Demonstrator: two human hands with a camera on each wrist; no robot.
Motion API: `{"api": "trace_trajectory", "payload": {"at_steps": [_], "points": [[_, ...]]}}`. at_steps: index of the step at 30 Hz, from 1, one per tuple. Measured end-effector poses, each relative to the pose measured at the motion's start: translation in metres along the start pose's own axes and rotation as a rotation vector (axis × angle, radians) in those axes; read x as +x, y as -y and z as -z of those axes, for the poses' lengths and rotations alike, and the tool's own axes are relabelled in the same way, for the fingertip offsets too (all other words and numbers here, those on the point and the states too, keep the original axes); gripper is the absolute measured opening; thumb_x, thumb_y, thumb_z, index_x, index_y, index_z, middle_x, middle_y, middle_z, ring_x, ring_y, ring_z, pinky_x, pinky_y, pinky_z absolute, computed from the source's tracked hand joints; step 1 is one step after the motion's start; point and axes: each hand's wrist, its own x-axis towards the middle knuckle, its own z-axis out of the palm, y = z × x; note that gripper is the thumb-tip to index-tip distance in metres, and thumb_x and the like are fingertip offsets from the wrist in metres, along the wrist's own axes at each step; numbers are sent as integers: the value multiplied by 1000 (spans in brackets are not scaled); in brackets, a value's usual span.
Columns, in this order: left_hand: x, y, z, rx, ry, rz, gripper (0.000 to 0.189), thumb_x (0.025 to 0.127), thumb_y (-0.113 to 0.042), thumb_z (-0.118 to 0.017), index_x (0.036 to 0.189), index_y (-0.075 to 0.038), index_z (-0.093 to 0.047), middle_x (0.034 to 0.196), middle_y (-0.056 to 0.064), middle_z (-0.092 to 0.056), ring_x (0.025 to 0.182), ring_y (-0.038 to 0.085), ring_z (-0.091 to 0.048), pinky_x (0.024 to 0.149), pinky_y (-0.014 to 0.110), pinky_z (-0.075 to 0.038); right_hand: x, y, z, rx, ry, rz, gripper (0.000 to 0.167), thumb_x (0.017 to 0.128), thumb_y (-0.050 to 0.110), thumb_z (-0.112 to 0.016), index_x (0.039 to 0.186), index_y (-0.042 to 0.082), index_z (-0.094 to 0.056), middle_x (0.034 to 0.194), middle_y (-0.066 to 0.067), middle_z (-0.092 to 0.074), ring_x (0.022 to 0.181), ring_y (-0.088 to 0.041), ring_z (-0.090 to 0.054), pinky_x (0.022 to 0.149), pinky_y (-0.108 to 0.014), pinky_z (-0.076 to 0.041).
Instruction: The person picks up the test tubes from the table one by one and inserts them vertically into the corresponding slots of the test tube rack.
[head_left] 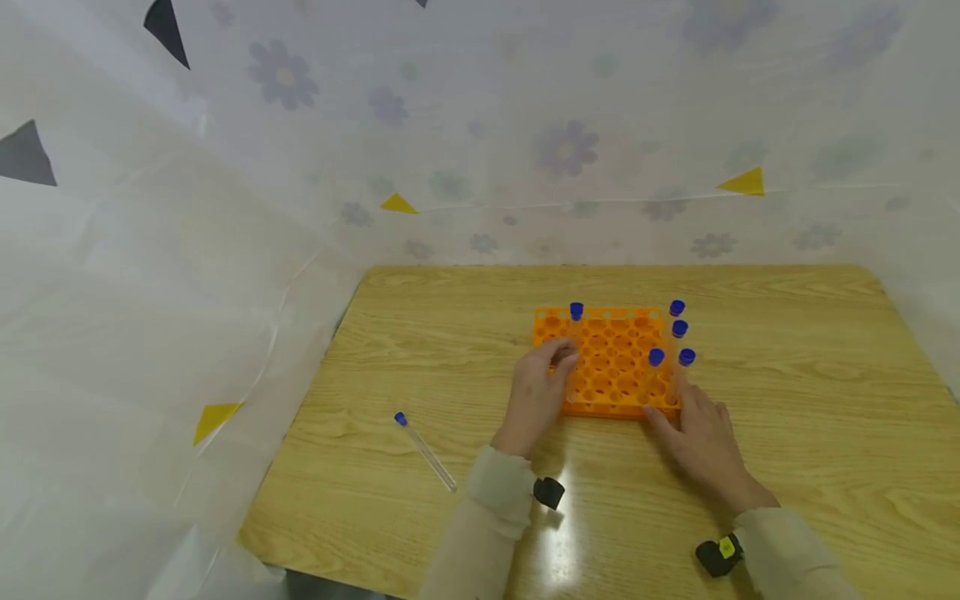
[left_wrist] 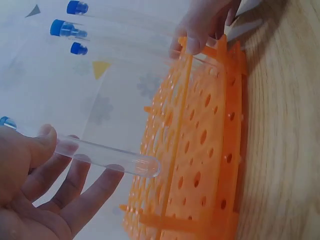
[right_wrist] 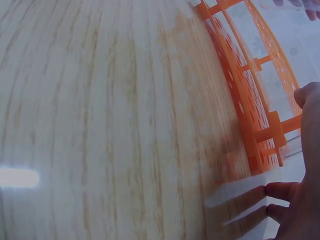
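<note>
My left hand [head_left: 531, 392] pinches a clear test tube [left_wrist: 107, 154] with a blue cap between thumb and fingers. In the left wrist view the tube's rounded bottom end overlaps the top plate of an orange test tube rack [left_wrist: 227, 150], and the tube's cap is partly cut off. Around the rack's near right corner, my right hand [head_left: 705, 446] holds on, thumb at the front edge and fingers along the right side. Several blue-capped tubes, among them a front one [head_left: 656, 358], stand upright in the rack's right end.
Another blue-capped test tube [head_left: 427, 454] lies slantwise on the wooden table [head_left: 360, 517], left of my left forearm. Patterned white sheeting [head_left: 480, 125] hangs behind the table and along its left side.
</note>
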Motion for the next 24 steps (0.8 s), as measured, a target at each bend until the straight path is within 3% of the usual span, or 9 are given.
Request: {"api": "trace_trajectory", "payload": {"at_steps": [6,13,18,24], "points": [[8,-9,-10,-8,7,-32,37,101,-30,-52,125,-6,-66,115,9,-69,99,19,-67,78,19,-54,1,-2,0,-1,14,-21,88,101,56,-41,159,15,12,156,-36,-21,140,-58,-20,112,-75,1],[15,-18,-23,-16,11,-57,34,101,-27,-54,127,-10,-66,113,5,-68,102,14,-65,83,16,-52,2,-1,0,-9,10,-27,88,101,57,-41,159,14,10,155,-36,-22,140,-58,-21,112,-75,-1],[19,-24,-33,-38,33,-42,38,103,-33,-49,129,-11,-65,115,3,-68,105,10,-64,85,13,-51,2,-1,-1,-18,7,-32,88,101,57,-40,159,11,8,155,-36,-22,140,-58,-20,112,-75,1],[24,-32,-43,-17,56,-12,31,102,-24,-54,129,-15,-65,119,-1,-68,106,6,-64,88,11,-50,1,0,0,-9,2,-31,87,102,56,-40,159,11,7,155,-37,-22,140,-59,-20,112,-74,1]]}}
